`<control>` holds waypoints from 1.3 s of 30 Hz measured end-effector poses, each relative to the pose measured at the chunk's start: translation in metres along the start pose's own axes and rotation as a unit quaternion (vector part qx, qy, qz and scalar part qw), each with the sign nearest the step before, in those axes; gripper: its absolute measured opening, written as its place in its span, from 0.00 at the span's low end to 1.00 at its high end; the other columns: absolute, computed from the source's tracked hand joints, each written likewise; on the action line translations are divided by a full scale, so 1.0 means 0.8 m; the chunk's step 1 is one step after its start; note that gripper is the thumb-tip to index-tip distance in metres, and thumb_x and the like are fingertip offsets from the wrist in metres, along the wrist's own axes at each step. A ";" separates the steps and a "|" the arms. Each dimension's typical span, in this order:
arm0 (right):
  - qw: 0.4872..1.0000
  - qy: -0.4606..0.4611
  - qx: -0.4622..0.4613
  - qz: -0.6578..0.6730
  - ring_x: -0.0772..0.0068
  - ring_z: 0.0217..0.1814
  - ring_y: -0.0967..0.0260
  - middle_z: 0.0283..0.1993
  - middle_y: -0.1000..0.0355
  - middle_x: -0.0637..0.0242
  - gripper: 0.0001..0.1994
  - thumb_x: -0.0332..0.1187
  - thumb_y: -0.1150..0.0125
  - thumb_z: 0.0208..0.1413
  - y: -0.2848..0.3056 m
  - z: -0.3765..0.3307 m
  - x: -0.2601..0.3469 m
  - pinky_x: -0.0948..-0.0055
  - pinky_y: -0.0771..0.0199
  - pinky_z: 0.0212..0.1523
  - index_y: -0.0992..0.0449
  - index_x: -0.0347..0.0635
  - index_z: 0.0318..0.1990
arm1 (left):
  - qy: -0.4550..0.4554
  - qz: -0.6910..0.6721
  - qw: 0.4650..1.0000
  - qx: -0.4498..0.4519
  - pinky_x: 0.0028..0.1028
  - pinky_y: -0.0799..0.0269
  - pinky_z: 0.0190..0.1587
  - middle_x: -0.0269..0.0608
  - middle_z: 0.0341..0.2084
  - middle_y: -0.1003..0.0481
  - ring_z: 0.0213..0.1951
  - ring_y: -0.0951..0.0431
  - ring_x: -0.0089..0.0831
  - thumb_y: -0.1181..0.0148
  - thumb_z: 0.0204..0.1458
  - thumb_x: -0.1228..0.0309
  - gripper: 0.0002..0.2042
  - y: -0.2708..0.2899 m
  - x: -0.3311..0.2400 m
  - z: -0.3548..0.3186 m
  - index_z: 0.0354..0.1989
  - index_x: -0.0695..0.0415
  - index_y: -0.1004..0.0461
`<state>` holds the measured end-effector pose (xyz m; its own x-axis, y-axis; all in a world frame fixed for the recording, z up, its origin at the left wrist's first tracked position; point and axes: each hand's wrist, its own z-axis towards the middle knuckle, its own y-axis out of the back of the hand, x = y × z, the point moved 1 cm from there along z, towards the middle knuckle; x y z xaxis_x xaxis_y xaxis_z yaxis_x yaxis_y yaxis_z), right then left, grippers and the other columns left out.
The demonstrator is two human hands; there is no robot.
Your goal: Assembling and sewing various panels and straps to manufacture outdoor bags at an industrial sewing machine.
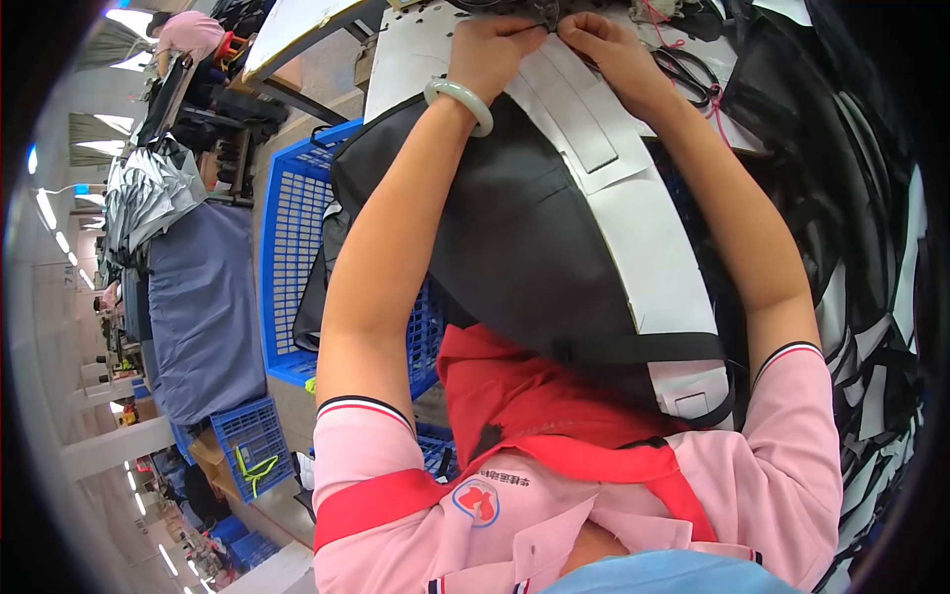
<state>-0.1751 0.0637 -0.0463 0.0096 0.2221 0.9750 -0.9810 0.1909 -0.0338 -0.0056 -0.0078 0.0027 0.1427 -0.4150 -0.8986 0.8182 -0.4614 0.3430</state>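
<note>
On white tabletop (pixel 411 45), hands (pixel 492 54) (pixel 616 61) pinching far end of white-banded, smooth black sheet (pixel 524 233).

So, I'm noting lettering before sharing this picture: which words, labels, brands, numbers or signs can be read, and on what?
I'm leaving the wording uncopied; here is where it stands.
Pink shirt: a short row of dark characters beside a round badge with a blue ring.
Red apron: pale lettering, too faint to read.
Elsewhere: nothing large enough to read.
</note>
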 end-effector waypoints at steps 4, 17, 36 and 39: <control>0.991 -0.091 -0.022 0.097 0.90 0.36 0.35 0.35 0.29 0.80 0.10 0.40 0.42 0.60 -0.012 -0.008 0.011 0.89 0.37 0.39 0.25 0.47 0.44 | 0.004 -0.042 0.999 -0.003 0.23 0.29 0.39 0.41 0.30 0.20 0.33 0.24 0.24 0.32 0.45 0.71 0.12 -0.002 0.002 0.001 0.37 0.64 0.19; 0.991 -0.082 -0.091 0.048 0.85 0.36 0.36 0.34 0.32 0.76 0.13 0.32 0.42 0.58 -0.012 -0.096 0.044 0.83 0.36 0.39 0.28 0.42 0.50 | 0.108 -0.186 0.977 0.009 0.22 0.31 0.45 0.40 0.36 0.21 0.38 0.24 0.25 0.34 0.48 0.74 0.14 0.030 -0.002 -0.045 0.43 0.67 0.22; 0.959 -0.256 -0.001 -0.124 0.89 0.30 0.41 0.28 0.35 0.78 0.03 0.24 0.47 0.59 -0.002 -0.404 0.023 0.86 0.42 0.31 0.27 0.38 0.38 | 0.126 -0.306 0.943 0.027 0.18 0.29 0.39 0.36 0.30 0.21 0.33 0.23 0.20 0.41 0.55 0.71 0.08 0.185 -0.044 -0.280 0.36 0.63 0.21; 0.955 -0.261 0.030 -0.139 0.88 0.31 0.40 0.29 0.34 0.77 0.03 0.23 0.47 0.58 -0.004 -0.425 0.027 0.84 0.38 0.32 0.28 0.37 0.39 | 0.121 -0.350 0.928 0.033 0.16 0.30 0.32 0.35 0.27 0.21 0.27 0.23 0.18 0.43 0.58 0.65 0.11 0.184 -0.046 -0.293 0.35 0.62 0.21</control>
<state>-0.1059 0.3927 -0.1001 0.1889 -0.3386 0.9218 -0.9642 0.1140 0.2395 0.2397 0.1234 0.0222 -0.2828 0.1900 -0.9402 0.7228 -0.6021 -0.3391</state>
